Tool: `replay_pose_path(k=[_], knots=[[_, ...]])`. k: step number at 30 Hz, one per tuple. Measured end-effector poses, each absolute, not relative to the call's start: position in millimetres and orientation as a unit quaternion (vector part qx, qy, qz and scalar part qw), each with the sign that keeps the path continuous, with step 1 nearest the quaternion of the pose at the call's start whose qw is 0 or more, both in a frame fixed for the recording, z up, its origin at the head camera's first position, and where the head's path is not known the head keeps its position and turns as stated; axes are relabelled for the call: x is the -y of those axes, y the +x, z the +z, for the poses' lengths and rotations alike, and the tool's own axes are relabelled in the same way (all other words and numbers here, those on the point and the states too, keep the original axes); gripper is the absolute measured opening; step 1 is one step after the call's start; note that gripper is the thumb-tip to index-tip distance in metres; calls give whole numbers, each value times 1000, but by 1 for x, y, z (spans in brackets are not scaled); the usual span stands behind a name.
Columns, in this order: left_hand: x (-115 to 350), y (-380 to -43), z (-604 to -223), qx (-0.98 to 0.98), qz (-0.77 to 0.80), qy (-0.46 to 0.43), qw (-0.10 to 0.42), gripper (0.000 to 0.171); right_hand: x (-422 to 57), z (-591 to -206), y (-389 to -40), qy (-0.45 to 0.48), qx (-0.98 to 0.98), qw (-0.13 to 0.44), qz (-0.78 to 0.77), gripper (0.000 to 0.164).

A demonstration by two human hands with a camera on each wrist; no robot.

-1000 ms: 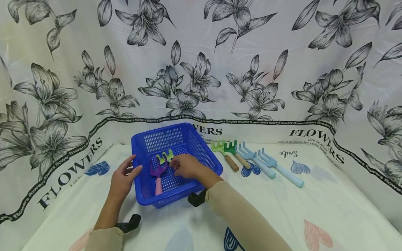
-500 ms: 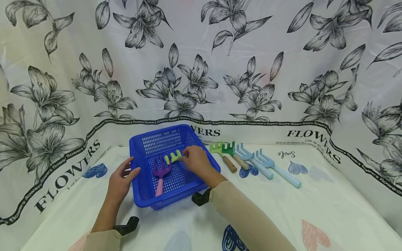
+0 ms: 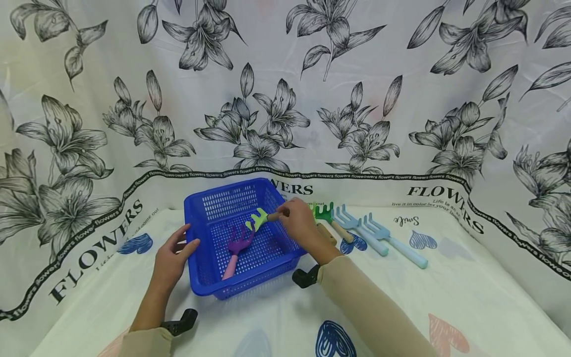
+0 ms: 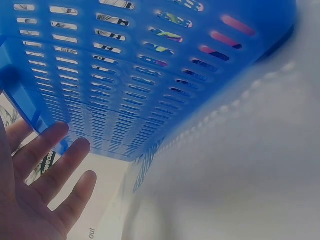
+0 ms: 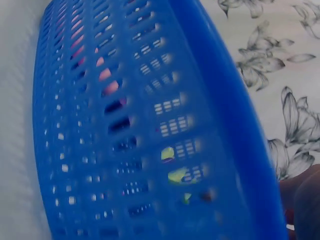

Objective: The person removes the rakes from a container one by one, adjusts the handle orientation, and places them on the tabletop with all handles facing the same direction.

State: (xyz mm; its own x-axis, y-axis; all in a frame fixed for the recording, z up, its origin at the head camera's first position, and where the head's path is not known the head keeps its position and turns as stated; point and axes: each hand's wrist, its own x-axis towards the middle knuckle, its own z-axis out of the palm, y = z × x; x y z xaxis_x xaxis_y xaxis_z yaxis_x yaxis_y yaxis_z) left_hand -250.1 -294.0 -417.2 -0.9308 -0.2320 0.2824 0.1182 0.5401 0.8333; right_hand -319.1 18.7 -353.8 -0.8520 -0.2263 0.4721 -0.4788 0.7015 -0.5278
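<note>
In the head view my right hand [image 3: 298, 220] pinches the wooden handle [image 3: 274, 216] of a small light green hand rake [image 3: 257, 219] over the right side of a blue plastic basket [image 3: 209, 289]. Its tines touch or overlap those of a purple hand fork [image 3: 241, 244] with a pink handle, which leans inside the basket. My left hand [image 3: 173, 255] is at the basket's left rim, thumb over it. In the left wrist view, the left hand's fingers [image 4: 75, 157] spread, fairly straight, beside the basket wall [image 4: 115, 80]. The right wrist view mostly shows the basket wall [image 5: 150, 115].
Right of the basket lie another light green rake [image 3: 327, 233], partly hidden by my right hand, a dark green rake [image 3: 324, 212] and two light blue forks [image 3: 348, 218]. A flower-printed curtain [image 3: 285, 124] stands behind the white cloth [image 3: 250, 327].
My right hand has moved right and up, drawing the light green rake along by its handle. The purple fork has shifted right and tilted with it. The left hand keeps its place at the rim.
</note>
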Motion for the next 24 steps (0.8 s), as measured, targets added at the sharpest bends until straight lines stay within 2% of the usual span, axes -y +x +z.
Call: replay_pose_path(k=[13,24], knots=[[293,-248,-415,859,-479,34,180,69,-56,-350,-321,202,849,285,397,15],[293,-250,-417,857,-481,37,180,69,-104,-342,-315,183,813,281,476,20]])
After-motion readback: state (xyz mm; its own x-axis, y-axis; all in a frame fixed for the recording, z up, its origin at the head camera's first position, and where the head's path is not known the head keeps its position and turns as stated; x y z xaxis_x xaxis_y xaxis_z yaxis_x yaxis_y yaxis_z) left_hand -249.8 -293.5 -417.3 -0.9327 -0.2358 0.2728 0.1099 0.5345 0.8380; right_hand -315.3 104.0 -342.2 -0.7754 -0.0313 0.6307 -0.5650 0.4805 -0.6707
